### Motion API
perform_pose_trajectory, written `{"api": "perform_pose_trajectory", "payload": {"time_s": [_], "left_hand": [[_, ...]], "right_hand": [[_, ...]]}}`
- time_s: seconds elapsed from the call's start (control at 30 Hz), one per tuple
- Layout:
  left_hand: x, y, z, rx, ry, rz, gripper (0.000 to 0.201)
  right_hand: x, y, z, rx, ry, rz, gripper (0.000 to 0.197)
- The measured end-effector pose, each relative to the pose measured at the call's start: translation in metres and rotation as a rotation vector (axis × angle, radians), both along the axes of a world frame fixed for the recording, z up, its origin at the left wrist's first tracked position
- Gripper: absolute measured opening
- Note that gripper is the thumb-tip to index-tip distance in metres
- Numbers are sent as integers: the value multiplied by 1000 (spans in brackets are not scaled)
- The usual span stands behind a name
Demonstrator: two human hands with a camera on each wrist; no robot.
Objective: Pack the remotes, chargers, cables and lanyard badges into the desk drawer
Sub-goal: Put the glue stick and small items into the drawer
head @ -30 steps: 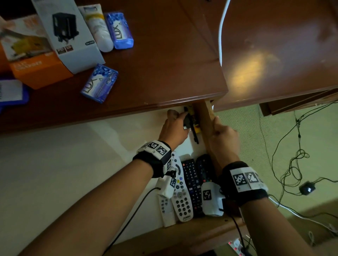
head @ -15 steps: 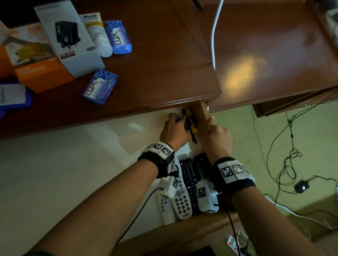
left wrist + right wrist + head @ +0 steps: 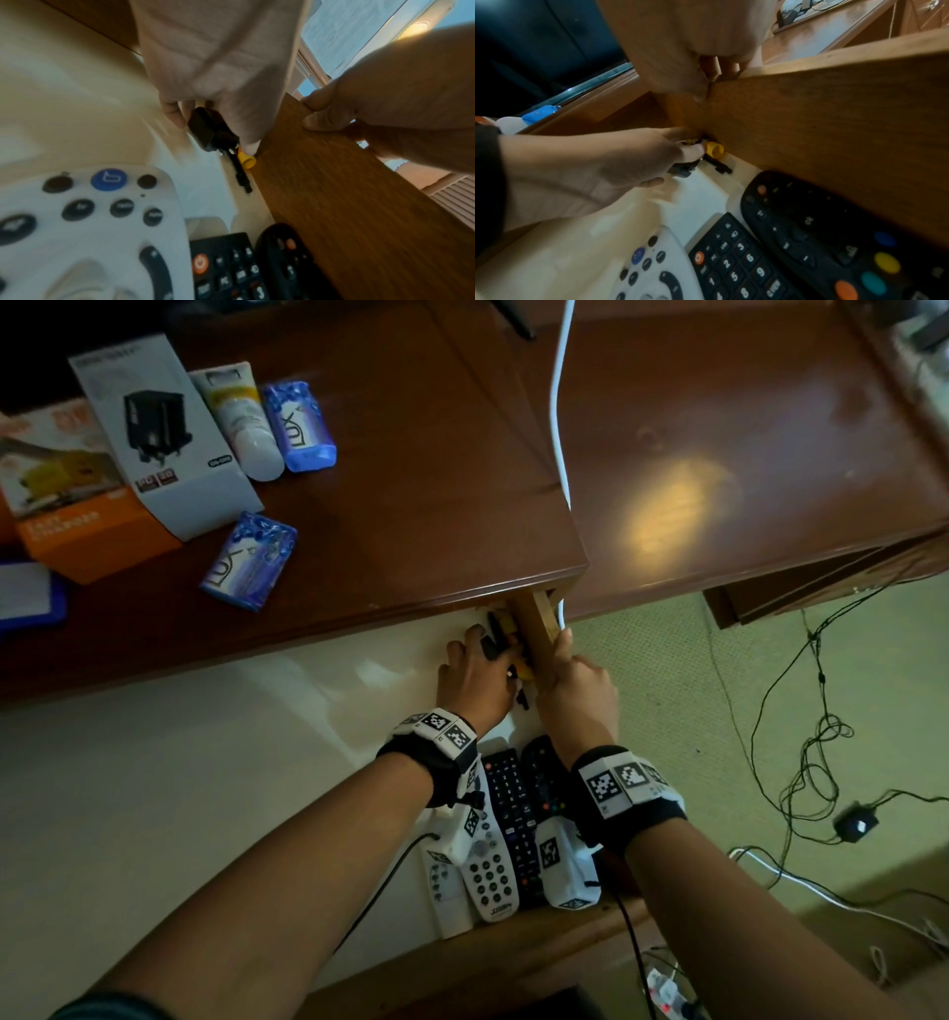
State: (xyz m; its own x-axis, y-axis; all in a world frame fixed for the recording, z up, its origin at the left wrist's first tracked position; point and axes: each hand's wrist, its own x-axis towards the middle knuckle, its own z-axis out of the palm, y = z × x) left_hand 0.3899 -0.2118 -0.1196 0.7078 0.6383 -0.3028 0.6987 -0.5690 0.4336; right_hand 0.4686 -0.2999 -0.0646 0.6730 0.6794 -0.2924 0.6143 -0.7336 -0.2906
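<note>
The desk drawer is pulled out, with a white lined floor [image 3: 328, 762] and a wooden right wall [image 3: 536, 621]. My left hand [image 3: 477, 680] reaches to the far end and grips a black charger [image 3: 205, 130] with a yellow part [image 3: 246, 160] and a thin black plug end [image 3: 721, 167], pressed against that wall [image 3: 334, 203]. My right hand [image 3: 575, 690] grips the top edge of the wall [image 3: 834, 132]. Nearer me in the drawer lie a white remote [image 3: 488, 870], a small white remote [image 3: 444, 891] and two black remotes [image 3: 511, 793] [image 3: 542, 775], side by side.
On the desktop [image 3: 411, 480] at the left stand boxes [image 3: 154, 439], a cream tube [image 3: 241, 418] and two blue soap packs [image 3: 249, 559]. A white cable [image 3: 557, 403] runs down the gap between desks. Black cables [image 3: 811, 747] and an adapter [image 3: 855, 824] lie on the green floor at right.
Both hands stay at the drawer's far right corner. My left hand has closed further over the black charger, nearer the wall. The right hand keeps its hold on the wall.
</note>
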Motion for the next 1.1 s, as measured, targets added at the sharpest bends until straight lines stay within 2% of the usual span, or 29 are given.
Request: {"api": "perform_pose_trajectory", "payload": {"time_s": [0.07, 0.17, 0.27, 0.4, 0.63, 0.9, 1.03, 1.1], "left_hand": [[0, 0, 3, -4, -16, 42, 59], [-2, -6, 4, -45, -102, 247, 74], [-4, -11, 4, -125, -213, 383, 61], [0, -13, 5, -101, -247, 354, 49], [8, -16, 4, -77, -184, 390, 51], [-1, -30, 23, -142, -199, 447, 57], [-30, -33, 48, -182, -266, 544, 40], [-48, -30, 64, -185, -331, 588, 31]], "right_hand": [[2, 0, 0, -20, 11, 11, 72], [4, 0, 3, -23, 30, 32, 73], [5, -2, 8, -37, 72, 66, 73], [9, -7, 9, -43, 87, 104, 70], [15, -9, 4, -36, 99, 151, 73], [19, -15, 5, 9, 120, 193, 71], [24, -14, 13, 4, 206, 183, 71], [20, -13, 18, 10, 173, 176, 66]]}}
